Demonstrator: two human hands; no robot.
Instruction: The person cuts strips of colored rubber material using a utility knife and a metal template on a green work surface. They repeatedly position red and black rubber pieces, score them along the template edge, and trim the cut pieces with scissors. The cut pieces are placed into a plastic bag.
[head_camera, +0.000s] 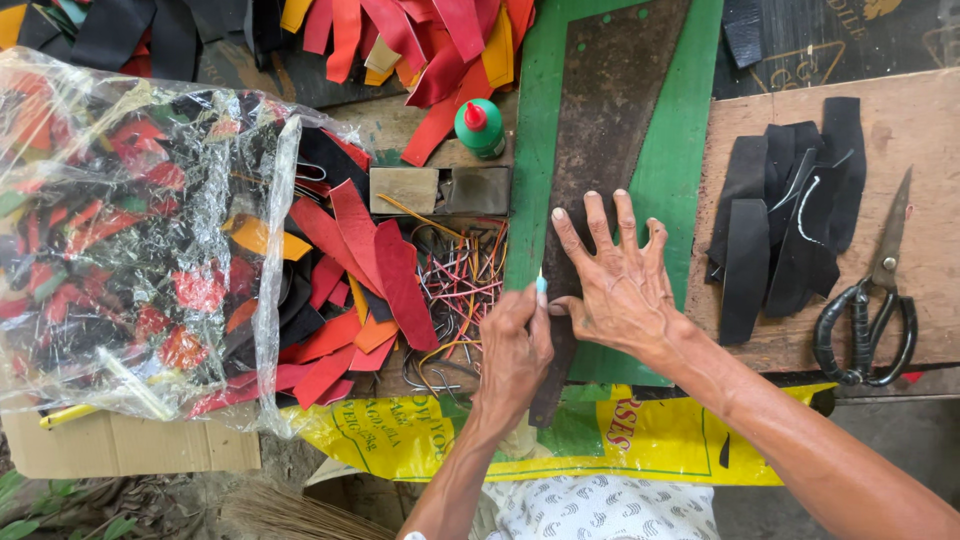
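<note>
My right hand (618, 278) lies flat, fingers spread, pressing a long dark rusty metal template (600, 130) onto a green sheet (690, 130). My left hand (513, 345) is closed around a small tool with a pale blue tip (541, 285), held against the template's left edge near my right thumb. The tool's body is hidden inside my fist.
A clear plastic bag (130, 230) of red, black and orange strips fills the left. Loose red strips (370, 260), coloured wires (465, 280) and a green glue bottle (481, 128) lie nearby. Black cut pieces (790, 220) and black-handled scissors (872, 300) rest on a wooden board (910, 130) at right.
</note>
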